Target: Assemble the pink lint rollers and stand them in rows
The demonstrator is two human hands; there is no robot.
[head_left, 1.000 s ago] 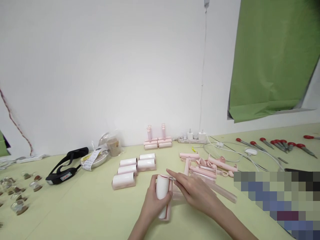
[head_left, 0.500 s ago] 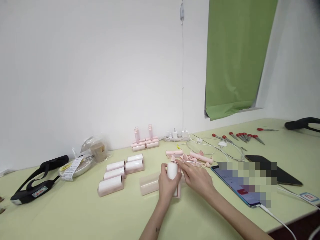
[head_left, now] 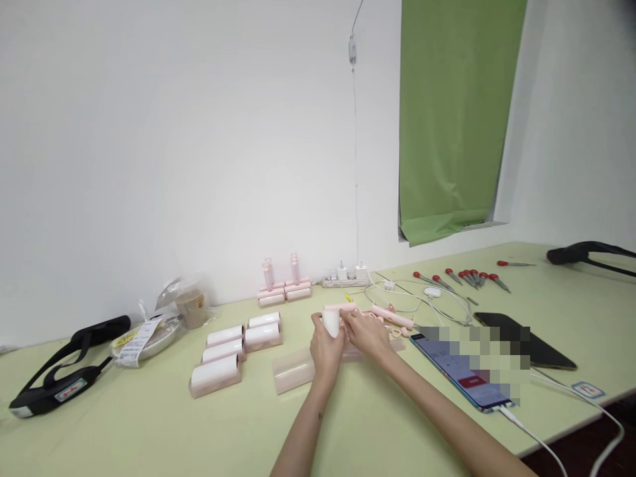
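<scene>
My left hand [head_left: 324, 351] is closed around the white roll of a lint roller [head_left: 330, 322], which stands upright above the table. My right hand [head_left: 368, 334] touches the roll's right side with bent fingers. Its fingertips are partly hidden, so I cannot tell which part they pinch. Beneath the hands lies a clear pinkish cover [head_left: 293, 372]. Just beyond them are pink handle parts [head_left: 392, 316], partly covered by my right hand. To the left, several white rolls in pinkish covers [head_left: 214, 375] lie in two columns.
Pink lint rollers [head_left: 271, 297] with upright handles stand by the wall, beside a power strip [head_left: 342, 281] with cables. On the right are a phone [head_left: 460, 371], a dark tablet-like slab [head_left: 527, 341] and red-handled tools [head_left: 467, 277]. A bagged cup [head_left: 191, 309] and black strap [head_left: 69, 358] are left.
My view has shifted slightly. My hands have moved a little up and away with the lint roller. A pink-edged piece below the roll no longer shows there.
</scene>
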